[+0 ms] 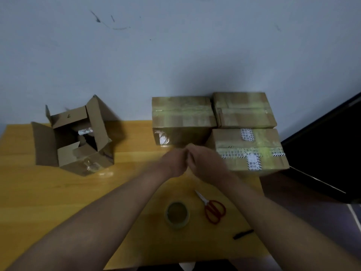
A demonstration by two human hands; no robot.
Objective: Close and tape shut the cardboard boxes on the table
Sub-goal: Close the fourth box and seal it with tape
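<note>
An open cardboard box [74, 141] stands at the table's left with its flaps up. Three taped-shut boxes sit at the right: one at the back middle [182, 119], one at the back right [244, 110], one in front of it [250, 151]. My left hand [173, 163] and my right hand [207, 163] meet knuckle to knuckle above the table's middle, fingers curled; I see nothing held in them. A roll of clear tape [177, 214] lies near the front edge, with red-handled scissors [212, 208] to its right.
The yellow wooden table [39, 192] stands against a pale wall. A small black object [243, 234] lies near the table's front right corner. A dark panel [328, 153] stands to the right of the table.
</note>
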